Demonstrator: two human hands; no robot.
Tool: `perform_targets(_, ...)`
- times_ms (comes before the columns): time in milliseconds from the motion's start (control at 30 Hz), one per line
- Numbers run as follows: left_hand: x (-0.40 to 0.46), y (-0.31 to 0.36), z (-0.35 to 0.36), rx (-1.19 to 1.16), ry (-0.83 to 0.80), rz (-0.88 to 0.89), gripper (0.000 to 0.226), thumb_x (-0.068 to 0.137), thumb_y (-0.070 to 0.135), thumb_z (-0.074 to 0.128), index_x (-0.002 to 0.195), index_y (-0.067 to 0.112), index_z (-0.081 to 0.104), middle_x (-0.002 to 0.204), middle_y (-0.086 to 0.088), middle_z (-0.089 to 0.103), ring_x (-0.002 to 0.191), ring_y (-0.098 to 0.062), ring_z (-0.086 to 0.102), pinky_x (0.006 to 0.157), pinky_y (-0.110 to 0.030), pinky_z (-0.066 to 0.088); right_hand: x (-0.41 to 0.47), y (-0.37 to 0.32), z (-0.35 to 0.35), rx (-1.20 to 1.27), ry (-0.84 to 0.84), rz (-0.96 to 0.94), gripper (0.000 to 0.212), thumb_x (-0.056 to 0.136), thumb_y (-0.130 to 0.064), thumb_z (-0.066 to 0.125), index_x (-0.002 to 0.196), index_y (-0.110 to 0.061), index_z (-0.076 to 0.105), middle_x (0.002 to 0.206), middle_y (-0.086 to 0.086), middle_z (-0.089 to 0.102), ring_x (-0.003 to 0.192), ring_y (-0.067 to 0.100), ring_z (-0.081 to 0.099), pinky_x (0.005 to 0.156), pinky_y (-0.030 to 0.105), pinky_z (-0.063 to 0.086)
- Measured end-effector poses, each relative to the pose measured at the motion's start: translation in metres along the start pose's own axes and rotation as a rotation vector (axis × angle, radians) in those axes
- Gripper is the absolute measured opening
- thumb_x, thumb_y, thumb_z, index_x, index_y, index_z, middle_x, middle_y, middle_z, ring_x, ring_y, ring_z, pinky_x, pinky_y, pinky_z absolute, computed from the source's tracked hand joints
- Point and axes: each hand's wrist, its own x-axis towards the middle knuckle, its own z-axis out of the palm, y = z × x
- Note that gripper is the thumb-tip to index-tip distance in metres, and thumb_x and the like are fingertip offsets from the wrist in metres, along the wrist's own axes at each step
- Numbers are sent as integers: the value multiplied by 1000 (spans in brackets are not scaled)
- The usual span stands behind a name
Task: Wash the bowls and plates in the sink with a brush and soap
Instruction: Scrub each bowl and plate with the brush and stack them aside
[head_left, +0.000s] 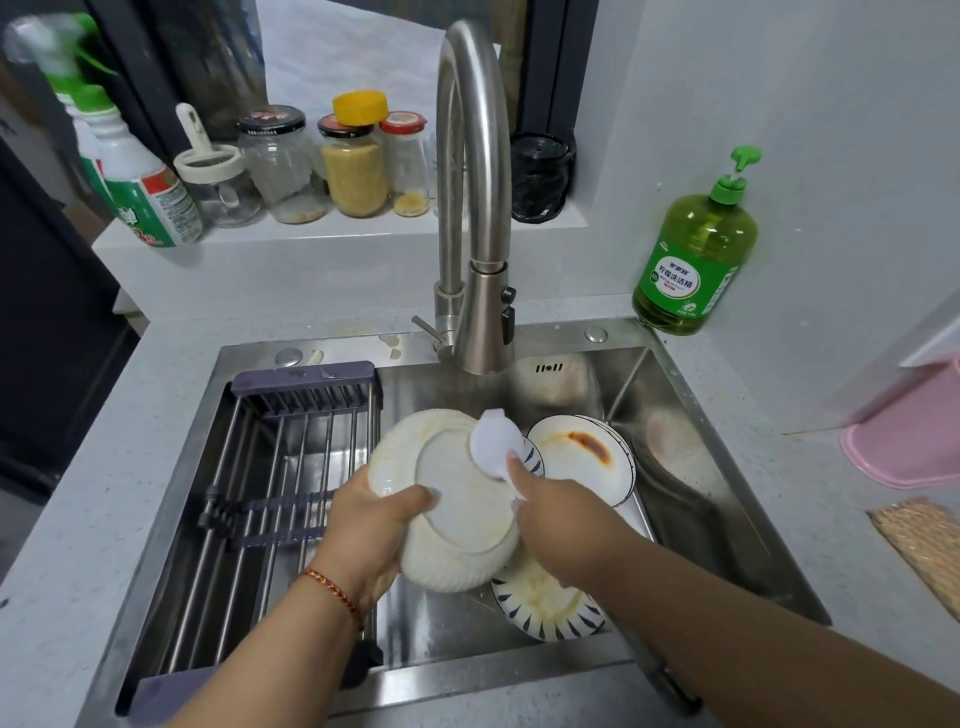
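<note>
My left hand (374, 525) grips a white ribbed plate (452, 499) by its left rim and holds it tilted, underside up, over the steel sink (727, 519). My right hand (545, 499) grips a white brush (496, 441), whose head presses on the plate's upper right part. Yellowish smears show along the plate's edge. A white plate with a red-brown stain (582, 452) lies behind to the right. A blue-patterned plate (545, 608) with yellow residue lies under my right wrist. A green soap bottle (696, 254) with a pump stands on the counter at the sink's far right corner.
The tall steel faucet (472, 208) rises behind the plate. A metal drying rack (280, 499) spans the sink's left half. Jars (353, 161) and a spray bottle (140, 176) line the ledge behind. A pink tub (909, 431) sits at the right edge.
</note>
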Motion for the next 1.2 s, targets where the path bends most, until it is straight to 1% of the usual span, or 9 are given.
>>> perform_targets(267, 15, 11, -21, -162, 108, -21, 40, 82, -10, 62, 118, 7, 58, 108, -17, 66, 96, -34, 65, 77, -50, 55, -17, 5, 12, 135, -99, 36, 62, 99, -10, 33, 153, -18, 5, 113, 11, 57, 80, 21, 55, 73, 30, 48)
perform_targets(400, 18, 7, -24, -239, 119, -48, 41, 83, -8, 60, 121, 4, 59, 111, -19, 67, 100, -35, 65, 83, -54, 54, -13, 14, -7, 394, -61, 163, 54, 101, -21, 31, 151, -32, 16, 91, 0, 54, 41, 7, 56, 42, 20, 45)
perform_targets(500, 19, 5, -19, -270, 118, -71, 41, 83, -7, 61, 122, 2, 58, 111, -20, 67, 98, -34, 66, 74, -49, 58, -25, 2, 1, 321, -67, 58, 53, 99, -19, 29, 150, -30, 21, 124, 10, 59, 87, 19, 69, 77, 31, 55)
perform_targets(600, 21, 4, -15, -270, 123, -77, 45, 82, -6, 63, 125, 4, 56, 114, -18, 66, 101, -34, 64, 75, -47, 57, -36, -13, 16, 218, -127, -14, 56, 98, -18, 29, 151, -30, 18, 131, 17, 54, 117, 32, 55, 100, 46, 43)
perform_targets(767, 16, 10, -17, -238, 81, -48, 44, 82, -6, 64, 123, 7, 58, 115, -16, 67, 104, -34, 64, 69, -42, 58, -10, 16, 6, 342, -37, 164, 53, 98, -18, 31, 150, -28, 23, 106, 10, 62, 80, 24, 62, 77, 33, 54)
perform_targets(867, 11, 19, -25, -82, 80, 80, 47, 72, 2, 76, 116, 9, 62, 109, -13, 69, 101, -33, 66, 74, -44, 58, -6, 23, 0, 376, -33, 194, 52, 99, -20, 31, 150, -26, 24, 82, 0, 53, 58, 15, 61, 50, 18, 49)
perform_targets(967, 4, 37, -33, 199, 124, 263, 60, 49, 24, 84, 105, 15, 65, 105, -10, 71, 98, -29, 67, 81, -47, 57, -10, 22, 2, 275, -40, 145, 52, 100, -20, 38, 150, -22, 25, 110, 5, 63, 89, 18, 68, 77, 23, 54)
perform_targets(1067, 3, 58, -40, 381, 143, 364, 47, 62, 11, 88, 101, 18, 63, 99, -3, 69, 91, -22, 66, 72, -37, 55, -7, 20, 6, 356, -54, 131, 50, 101, -21, 35, 150, -27, 24, 85, -12, 51, 68, -3, 65, 64, 17, 51)
perform_targets(1200, 4, 89, -45, 863, 212, 610, 38, 74, 16, 81, 102, 16, 56, 87, 3, 61, 76, -16, 58, 63, -33, 49, -8, 17, 14, 444, -56, 134, 49, 100, -22, 36, 148, -31, 29, 110, -14, 48, 103, -4, 61, 96, 32, 45)
